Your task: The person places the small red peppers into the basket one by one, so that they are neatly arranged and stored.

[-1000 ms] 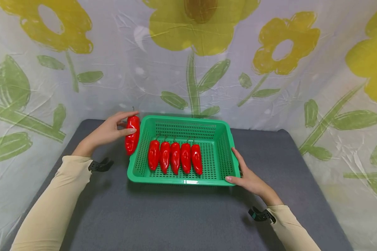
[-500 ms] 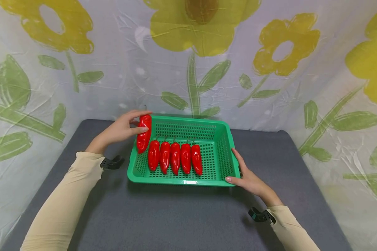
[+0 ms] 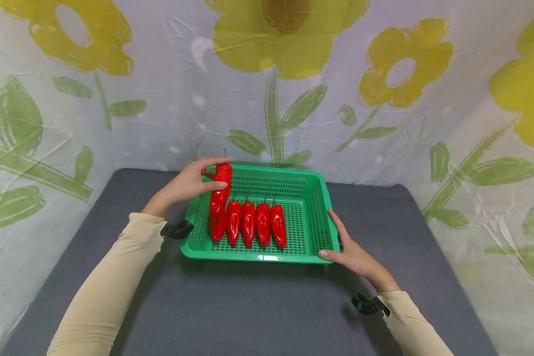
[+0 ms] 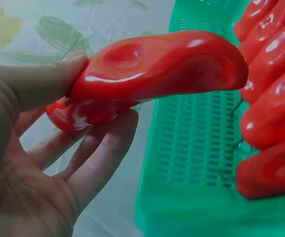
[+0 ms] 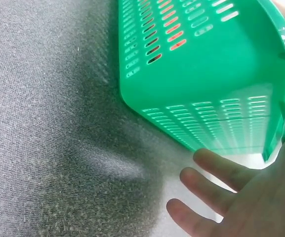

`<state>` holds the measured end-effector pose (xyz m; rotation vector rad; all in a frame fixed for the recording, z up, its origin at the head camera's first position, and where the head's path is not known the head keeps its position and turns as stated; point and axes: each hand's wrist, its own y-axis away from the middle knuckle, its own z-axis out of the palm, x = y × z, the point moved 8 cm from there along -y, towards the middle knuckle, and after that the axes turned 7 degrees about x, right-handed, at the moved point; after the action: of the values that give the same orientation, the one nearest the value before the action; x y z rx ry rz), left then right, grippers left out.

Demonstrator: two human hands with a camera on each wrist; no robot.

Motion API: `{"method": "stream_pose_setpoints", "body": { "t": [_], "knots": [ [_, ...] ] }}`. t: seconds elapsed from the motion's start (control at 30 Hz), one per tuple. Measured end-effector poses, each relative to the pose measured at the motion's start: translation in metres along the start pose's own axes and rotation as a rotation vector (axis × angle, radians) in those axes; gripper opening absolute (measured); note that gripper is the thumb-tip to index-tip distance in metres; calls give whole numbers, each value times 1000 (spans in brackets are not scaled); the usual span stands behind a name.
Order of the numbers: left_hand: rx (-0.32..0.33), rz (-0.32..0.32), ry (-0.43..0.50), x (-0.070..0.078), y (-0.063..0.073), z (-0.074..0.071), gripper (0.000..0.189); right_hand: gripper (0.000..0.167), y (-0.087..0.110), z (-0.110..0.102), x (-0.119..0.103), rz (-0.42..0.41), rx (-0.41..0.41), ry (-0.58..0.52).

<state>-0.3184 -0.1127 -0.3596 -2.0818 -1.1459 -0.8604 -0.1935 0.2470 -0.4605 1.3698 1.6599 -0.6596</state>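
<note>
My left hand (image 3: 188,183) pinches a shiny red pepper (image 3: 220,194) between thumb and fingers, its thin stem pointing up. It hangs over the left part of a green plastic basket (image 3: 293,258), overlapping the leftmost of several red peppers (image 3: 248,225) lined up inside. In the left wrist view, the held pepper (image 4: 167,64) stretches from my fingers toward the row. My right hand (image 3: 358,257) holds the basket's near right corner, thumb over the rim. From the right wrist, three fingers (image 5: 214,190) show outside the basket wall (image 5: 196,74).
The basket stands on a dark grey cloth-covered table (image 3: 249,306). A white curtain (image 3: 169,99) with painted yellow flowers hangs behind and along both sides. Inside the basket, bare slotted floor (image 3: 297,222) shows right of the peppers.
My left hand has carried its pepper rightward, from outside the basket's left rim to over the leftmost pepper in it. The right hand and the basket have stayed put.
</note>
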Motion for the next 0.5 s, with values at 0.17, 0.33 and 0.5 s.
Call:
{"method": "stream_pose_setpoints", "body": {
  "t": [0.17, 0.33, 0.5],
  "knots": [
    [-4, -21, 42, 4, -6, 10, 56, 105, 0, -1, 1, 2, 2, 1],
    [4, -26, 77, 5, -12, 20, 56, 105, -1, 0, 1, -4, -3, -8],
    [3, -24, 107, 3, -19, 31, 57, 104, 0, 0, 2, -7, -11, -28]
  ]
}}
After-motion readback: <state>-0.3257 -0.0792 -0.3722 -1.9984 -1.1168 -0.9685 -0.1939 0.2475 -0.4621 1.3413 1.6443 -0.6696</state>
